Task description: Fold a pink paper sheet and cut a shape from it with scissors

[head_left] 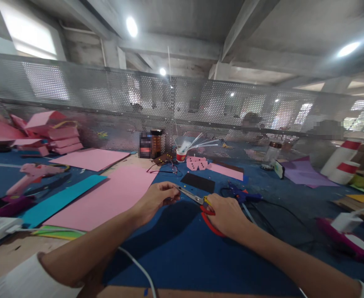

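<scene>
My right hand (227, 213) is wrapped round the red and yellow handles of a pair of scissors (191, 195), whose blades point left. At the blade tips, my left hand (163, 198) is closed in a pinch; whatever it holds is too small to make out. Both hands are above the dark blue mat (200, 256). Just beyond the scissors lies a black paper strip (198, 181). Behind that strip is a pink cut-out with dark dots (196, 162), beside a pink strip (227, 171).
Pink sheets (116, 192) and a teal strip (65, 200) lie left, near a pink glue gun (31, 176). A blue glue gun (244, 194) with its cable is right of my right hand. A paper cup (181, 155) stands before the perforated metal screen (200, 107).
</scene>
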Available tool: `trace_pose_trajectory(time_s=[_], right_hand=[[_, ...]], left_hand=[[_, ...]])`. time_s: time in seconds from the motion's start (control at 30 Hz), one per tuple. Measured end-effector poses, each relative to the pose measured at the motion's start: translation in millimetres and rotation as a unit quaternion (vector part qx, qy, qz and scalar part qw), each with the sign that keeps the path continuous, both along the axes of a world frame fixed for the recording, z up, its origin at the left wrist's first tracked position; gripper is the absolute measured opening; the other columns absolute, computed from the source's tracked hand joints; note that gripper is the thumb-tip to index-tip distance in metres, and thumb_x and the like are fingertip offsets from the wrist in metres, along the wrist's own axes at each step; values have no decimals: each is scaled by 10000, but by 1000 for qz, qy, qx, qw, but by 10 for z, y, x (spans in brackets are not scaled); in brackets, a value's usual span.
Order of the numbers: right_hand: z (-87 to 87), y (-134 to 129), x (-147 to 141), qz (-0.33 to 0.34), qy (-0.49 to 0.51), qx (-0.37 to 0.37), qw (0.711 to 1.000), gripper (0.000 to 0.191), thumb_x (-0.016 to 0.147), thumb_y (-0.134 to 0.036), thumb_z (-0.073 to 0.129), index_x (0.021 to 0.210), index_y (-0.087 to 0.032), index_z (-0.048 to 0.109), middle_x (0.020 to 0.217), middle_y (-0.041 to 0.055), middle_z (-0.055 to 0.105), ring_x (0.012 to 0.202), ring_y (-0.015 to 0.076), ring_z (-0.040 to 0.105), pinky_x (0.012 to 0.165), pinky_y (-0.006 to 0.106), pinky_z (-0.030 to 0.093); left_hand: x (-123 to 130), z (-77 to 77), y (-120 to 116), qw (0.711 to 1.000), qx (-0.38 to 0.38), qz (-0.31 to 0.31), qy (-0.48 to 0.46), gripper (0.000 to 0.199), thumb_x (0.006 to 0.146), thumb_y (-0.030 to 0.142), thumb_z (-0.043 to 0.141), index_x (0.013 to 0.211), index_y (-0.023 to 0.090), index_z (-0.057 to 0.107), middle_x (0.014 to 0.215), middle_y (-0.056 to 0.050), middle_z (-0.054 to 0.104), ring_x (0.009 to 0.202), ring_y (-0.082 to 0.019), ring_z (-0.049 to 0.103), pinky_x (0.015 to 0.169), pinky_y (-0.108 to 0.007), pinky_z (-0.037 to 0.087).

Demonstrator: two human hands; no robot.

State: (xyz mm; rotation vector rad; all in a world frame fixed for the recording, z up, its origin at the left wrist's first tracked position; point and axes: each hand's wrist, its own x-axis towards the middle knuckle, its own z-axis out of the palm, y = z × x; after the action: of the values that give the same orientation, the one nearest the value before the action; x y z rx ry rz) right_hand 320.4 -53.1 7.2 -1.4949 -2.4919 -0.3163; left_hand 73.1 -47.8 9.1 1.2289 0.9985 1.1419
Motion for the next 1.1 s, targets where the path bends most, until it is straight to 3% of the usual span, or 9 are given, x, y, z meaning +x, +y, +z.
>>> trace_pose_trajectory(time_s=[0.53, 0.83, 1.1], right_hand=[[13, -11, -7, -6, 1, -9, 1000, 145, 882, -317, 494, 843, -204, 578, 834, 25, 678, 662, 179, 613, 567, 297, 206], [-27, 30, 12, -5, 16, -4, 1000, 206, 920, -393, 442, 932, -218, 550, 917, 22, 652, 699, 197, 638, 561, 300, 262], [-7, 22, -8, -6, -3, -8, 1000, 197, 894, -369, 484, 1001, -211, 532, 1027, 45, 592, 753, 189, 630, 579, 292, 317]], left_hand=[[-8, -5, -1, 1000, 10, -2, 11, 173, 756, 325, 728, 779, 170, 654, 789, -31, 660, 772, -151, 612, 731, -259, 482], [2, 75, -42, 1000, -9, 8, 18, 212, 761, 375, 722, 822, 192, 633, 830, -13, 670, 734, -155, 654, 703, -270, 497], [4, 45, -13, 999, 5, 8, -40, 192, 717, 284, 781, 811, 164, 663, 791, -22, 677, 757, -135, 636, 759, -259, 503]])
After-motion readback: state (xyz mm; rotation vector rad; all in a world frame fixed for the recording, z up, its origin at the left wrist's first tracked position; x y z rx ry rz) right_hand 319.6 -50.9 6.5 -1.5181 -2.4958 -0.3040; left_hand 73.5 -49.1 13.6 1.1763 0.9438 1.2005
